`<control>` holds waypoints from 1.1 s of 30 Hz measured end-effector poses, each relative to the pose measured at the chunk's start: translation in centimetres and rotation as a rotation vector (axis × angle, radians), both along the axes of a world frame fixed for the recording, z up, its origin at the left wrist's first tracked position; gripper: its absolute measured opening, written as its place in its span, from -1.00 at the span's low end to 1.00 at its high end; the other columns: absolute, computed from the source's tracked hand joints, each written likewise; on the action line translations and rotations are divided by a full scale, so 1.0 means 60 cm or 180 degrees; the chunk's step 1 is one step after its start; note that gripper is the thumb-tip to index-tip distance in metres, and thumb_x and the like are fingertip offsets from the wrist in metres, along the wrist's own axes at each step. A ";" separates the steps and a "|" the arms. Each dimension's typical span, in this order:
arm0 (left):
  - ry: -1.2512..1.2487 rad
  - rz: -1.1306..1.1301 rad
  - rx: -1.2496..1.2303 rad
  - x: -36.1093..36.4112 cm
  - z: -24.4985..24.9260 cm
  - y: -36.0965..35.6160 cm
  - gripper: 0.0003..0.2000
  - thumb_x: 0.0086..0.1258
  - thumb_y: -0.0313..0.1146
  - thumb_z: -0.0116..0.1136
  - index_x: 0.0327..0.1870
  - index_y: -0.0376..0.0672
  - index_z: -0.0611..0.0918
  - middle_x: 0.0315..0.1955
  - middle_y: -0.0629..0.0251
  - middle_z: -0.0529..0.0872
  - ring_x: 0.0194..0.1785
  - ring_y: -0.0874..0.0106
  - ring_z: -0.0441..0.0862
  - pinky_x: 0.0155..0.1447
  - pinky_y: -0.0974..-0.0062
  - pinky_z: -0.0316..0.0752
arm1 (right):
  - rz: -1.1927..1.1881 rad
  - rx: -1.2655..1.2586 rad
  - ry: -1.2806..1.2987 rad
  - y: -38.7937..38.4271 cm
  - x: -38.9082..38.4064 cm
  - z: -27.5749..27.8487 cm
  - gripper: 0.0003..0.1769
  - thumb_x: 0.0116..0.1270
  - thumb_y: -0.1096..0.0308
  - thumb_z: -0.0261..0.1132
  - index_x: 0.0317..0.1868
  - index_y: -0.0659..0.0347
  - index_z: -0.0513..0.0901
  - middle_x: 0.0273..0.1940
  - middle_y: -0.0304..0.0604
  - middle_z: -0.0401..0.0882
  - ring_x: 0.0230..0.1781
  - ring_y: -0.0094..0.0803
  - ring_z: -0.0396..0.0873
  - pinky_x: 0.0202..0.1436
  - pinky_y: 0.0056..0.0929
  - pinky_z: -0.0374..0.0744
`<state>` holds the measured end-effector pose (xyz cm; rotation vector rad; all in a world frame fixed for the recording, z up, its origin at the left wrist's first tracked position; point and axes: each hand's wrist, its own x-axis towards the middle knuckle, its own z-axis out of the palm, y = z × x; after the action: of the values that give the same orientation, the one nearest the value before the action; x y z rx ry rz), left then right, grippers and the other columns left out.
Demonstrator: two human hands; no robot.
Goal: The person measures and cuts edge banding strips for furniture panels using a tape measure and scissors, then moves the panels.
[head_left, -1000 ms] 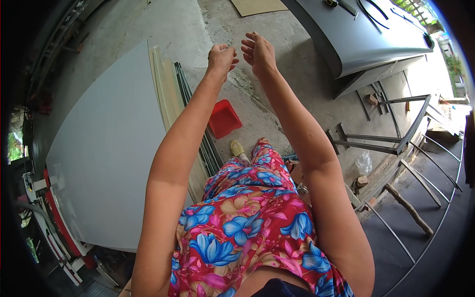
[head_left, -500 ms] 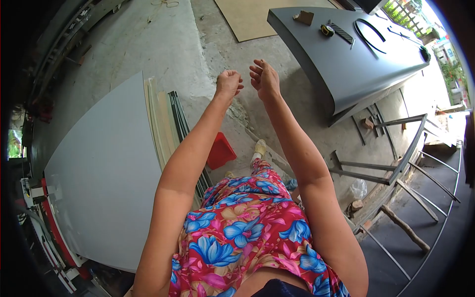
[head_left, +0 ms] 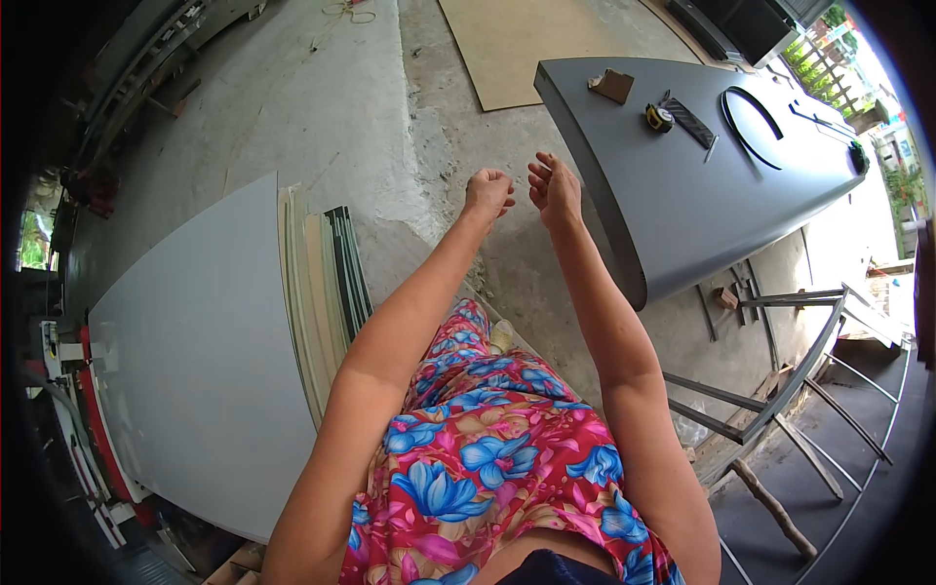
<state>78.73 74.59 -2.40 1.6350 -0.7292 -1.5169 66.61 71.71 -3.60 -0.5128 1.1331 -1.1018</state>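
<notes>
My left hand (head_left: 489,193) is raised over the concrete floor, its fingers curled together; whatever they may hold is too small to make out. Just to its right, a small gap away, my right hand (head_left: 556,191) is held up with fingers apart and nothing in it. Right of my right hand lies a large grey panel-topped piece (head_left: 673,185). On it rest a brown scrap (head_left: 611,86), a tape measure (head_left: 659,118), a dark ribbed strip (head_left: 690,123) and a curved black strip (head_left: 751,127).
A large pale sheet (head_left: 205,361) is at left, beside stacked strips (head_left: 317,292). A tan board (head_left: 526,44) lies on the floor ahead. Metal frames (head_left: 795,375) stand at lower right, near a wooden stick (head_left: 773,509). A yellowish shoe (head_left: 501,336) shows below my hands.
Both hands sit slightly lower and further right in view. The grey piece and tan board appear lower, and the red container beside my left arm is no longer visible.
</notes>
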 end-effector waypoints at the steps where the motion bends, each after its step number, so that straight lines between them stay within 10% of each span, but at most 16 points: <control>1: 0.0002 -0.0015 -0.0005 -0.002 -0.002 -0.008 -0.74 0.23 -0.29 -0.02 -0.09 -0.15 0.42 -0.31 0.30 0.57 -0.37 0.50 0.53 -0.32 0.57 0.38 | 0.0016 0.0006 -0.0007 -0.005 0.000 -0.003 -0.65 0.27 0.14 0.01 -0.05 0.15 0.48 -0.27 -0.26 0.51 -0.45 -0.60 0.42 -0.46 -0.65 0.39; 11: -0.0016 -0.0123 -0.0110 -0.026 -0.020 -0.065 -0.73 0.21 -0.31 -0.01 -0.08 -0.17 0.42 -0.32 0.28 0.57 -0.41 0.48 0.55 -0.34 0.52 0.39 | -0.0017 -0.0286 -0.0137 -0.057 -0.019 -0.026 -0.65 0.25 0.15 0.04 -0.07 0.18 0.48 -0.33 -0.26 0.51 -0.50 -0.62 0.42 -0.53 -0.68 0.38; 14: -0.0099 0.0199 -0.0246 -0.014 -0.045 -0.074 -0.72 0.04 -0.39 0.04 -0.18 -0.22 0.47 -0.57 0.28 0.58 -0.62 0.46 0.54 -0.64 0.54 0.37 | -0.0159 -0.0157 -0.0026 -0.066 -0.013 -0.009 -0.65 0.23 0.18 0.08 -0.05 0.18 0.49 -0.33 -0.25 0.52 -0.51 -0.62 0.41 -0.54 -0.69 0.38; 33: -0.0353 0.0847 -0.0263 0.245 0.015 -0.114 -0.74 0.11 -0.38 -0.03 -0.16 -0.24 0.46 -0.50 0.25 0.57 -0.59 0.48 0.52 -0.58 0.52 0.37 | 0.0784 0.0005 -0.0154 -0.094 0.278 0.038 -0.62 0.30 0.17 -0.02 0.03 0.18 0.42 -0.35 -0.32 0.53 -0.51 -0.65 0.46 -0.57 -0.75 0.37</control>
<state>93.45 67.73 -1.52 1.6897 -0.5975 -1.2012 83.27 66.07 -1.33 -0.6044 0.9993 -0.8946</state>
